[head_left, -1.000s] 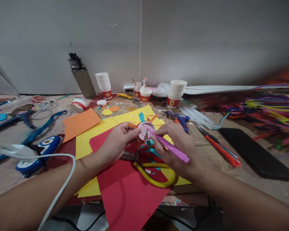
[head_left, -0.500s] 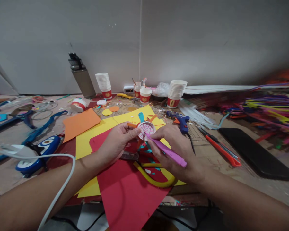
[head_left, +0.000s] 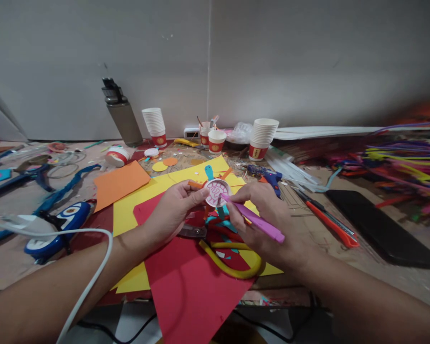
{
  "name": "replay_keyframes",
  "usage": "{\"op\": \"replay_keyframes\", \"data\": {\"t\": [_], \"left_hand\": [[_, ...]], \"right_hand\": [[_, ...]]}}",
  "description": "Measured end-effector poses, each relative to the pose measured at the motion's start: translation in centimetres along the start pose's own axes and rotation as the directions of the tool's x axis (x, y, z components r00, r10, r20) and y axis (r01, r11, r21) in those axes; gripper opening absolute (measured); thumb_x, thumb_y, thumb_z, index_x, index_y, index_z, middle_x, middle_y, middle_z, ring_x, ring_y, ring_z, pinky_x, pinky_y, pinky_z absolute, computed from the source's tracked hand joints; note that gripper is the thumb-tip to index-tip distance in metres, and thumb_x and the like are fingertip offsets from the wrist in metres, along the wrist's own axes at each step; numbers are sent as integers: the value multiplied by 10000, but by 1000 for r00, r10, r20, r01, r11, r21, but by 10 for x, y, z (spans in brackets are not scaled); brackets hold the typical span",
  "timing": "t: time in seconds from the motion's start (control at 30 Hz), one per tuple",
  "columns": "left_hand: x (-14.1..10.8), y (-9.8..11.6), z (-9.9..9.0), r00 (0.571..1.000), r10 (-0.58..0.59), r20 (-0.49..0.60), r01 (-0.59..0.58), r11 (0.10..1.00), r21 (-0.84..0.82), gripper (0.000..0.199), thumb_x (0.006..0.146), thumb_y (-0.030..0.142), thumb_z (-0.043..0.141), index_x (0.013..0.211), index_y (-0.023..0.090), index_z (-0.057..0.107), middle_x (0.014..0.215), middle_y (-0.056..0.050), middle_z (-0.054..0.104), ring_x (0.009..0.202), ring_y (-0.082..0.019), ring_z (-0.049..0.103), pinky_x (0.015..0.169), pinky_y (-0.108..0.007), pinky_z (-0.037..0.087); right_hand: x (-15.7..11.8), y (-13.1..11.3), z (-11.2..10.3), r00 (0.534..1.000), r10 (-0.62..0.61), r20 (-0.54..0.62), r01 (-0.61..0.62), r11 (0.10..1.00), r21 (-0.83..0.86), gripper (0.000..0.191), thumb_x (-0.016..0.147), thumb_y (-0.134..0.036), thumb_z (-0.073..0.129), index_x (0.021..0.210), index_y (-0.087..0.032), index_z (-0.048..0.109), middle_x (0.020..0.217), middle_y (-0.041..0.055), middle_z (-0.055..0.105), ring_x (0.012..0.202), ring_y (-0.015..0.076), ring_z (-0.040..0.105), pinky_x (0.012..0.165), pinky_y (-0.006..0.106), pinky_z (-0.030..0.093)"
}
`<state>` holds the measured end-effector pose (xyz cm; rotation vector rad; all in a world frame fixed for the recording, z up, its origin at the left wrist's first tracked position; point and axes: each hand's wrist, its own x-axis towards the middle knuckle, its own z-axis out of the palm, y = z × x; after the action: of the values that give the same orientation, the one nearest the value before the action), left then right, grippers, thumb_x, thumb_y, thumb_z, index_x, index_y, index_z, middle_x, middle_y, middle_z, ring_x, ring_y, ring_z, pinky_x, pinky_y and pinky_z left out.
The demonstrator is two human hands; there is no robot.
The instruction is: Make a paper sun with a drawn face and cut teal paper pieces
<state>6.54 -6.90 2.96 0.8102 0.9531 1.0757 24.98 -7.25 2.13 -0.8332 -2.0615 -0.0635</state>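
Between thumb and fingers, my left hand (head_left: 175, 208) pinches a small round paper piece (head_left: 217, 193) with purple lines on its white face. Teal and orange strips stick out around its rim. My right hand (head_left: 263, 215) is closed round a purple marker (head_left: 260, 222), whose tip is at the right part of the white face. Below both hands lie red paper (head_left: 193, 286) and yellow paper (head_left: 129, 220). Scissors with a yellow handle (head_left: 232, 272) rest on the red paper, their far part partly hidden by my hands.
Stacked paper cups (head_left: 263, 138), another cup stack (head_left: 154, 126) and a bottle (head_left: 123, 117) stand at the back. A glue gun (head_left: 268, 177), a red cutter (head_left: 331, 222) and a black phone (head_left: 380, 229) lie right. Orange paper (head_left: 122, 184) and a blue-white object (head_left: 57, 234) lie left.
My right hand and the marker have shifted slightly right, and the marker sits a little flatter. The round piece has turned slightly in my left hand, baring more of its lower teal strip.
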Motion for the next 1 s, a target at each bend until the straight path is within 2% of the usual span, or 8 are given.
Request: {"op": "replay_keyframes", "data": {"t": [0.17,0.33,0.43,0.57,0.7,0.83,1.0], "left_hand": [[7,-6,-6,996,78,40,-76,997,-34,277,709,268,780,830,113,585,731,-41,679,635,-122,645,612,-228,548],[11,-8,-11,995,88,36,-87,996,-34,289,719,303,769,832,125,571,727,-32,661,617,-123,629,562,-227,526],[15,-9,-15,991,119,54,-118,993,-6,306,734,336,752,907,145,587,760,-19,647,601,-113,608,511,-214,499],[20,-12,-20,977,212,26,-213,977,15,320,718,334,765,934,151,617,874,-28,664,709,-110,629,618,-214,519],[22,-12,-19,969,249,3,-249,968,27,303,703,332,776,881,141,622,847,-24,657,725,-101,617,635,-196,505],[19,-10,-18,976,217,-9,-217,976,35,304,710,356,768,864,148,611,814,-21,648,695,-103,603,602,-200,499],[17,-11,-17,976,218,20,-219,976,16,314,699,373,777,848,140,626,810,-26,646,708,-97,590,624,-192,488]], "right_hand": [[3,-3,-3,998,-12,-61,13,1000,16,143,835,-149,585,862,-242,480,761,10,606,730,185,572,702,375,442],[2,-2,-4,995,5,-95,-1,999,42,111,859,-180,588,930,-231,519,819,11,628,778,178,589,737,366,463],[1,-1,-4,992,88,-87,-75,987,140,131,898,-206,567,1025,-239,562,936,26,662,868,173,618,772,346,481],[2,0,-3,974,204,-95,-174,950,260,143,902,-225,577,1039,-257,606,960,22,671,858,165,634,765,330,501],[9,3,-2,912,390,-125,-325,876,356,109,917,-242,549,977,-235,640,961,28,676,857,152,633,770,307,505],[13,11,1,864,504,9,-461,782,421,154,905,-332,559,970,-219,641,969,42,680,887,174,631,764,322,507],[11,17,7,879,437,194,-477,779,407,238,861,-408,604,968,-197,630,958,48,678,857,180,623,753,336,496]]}}
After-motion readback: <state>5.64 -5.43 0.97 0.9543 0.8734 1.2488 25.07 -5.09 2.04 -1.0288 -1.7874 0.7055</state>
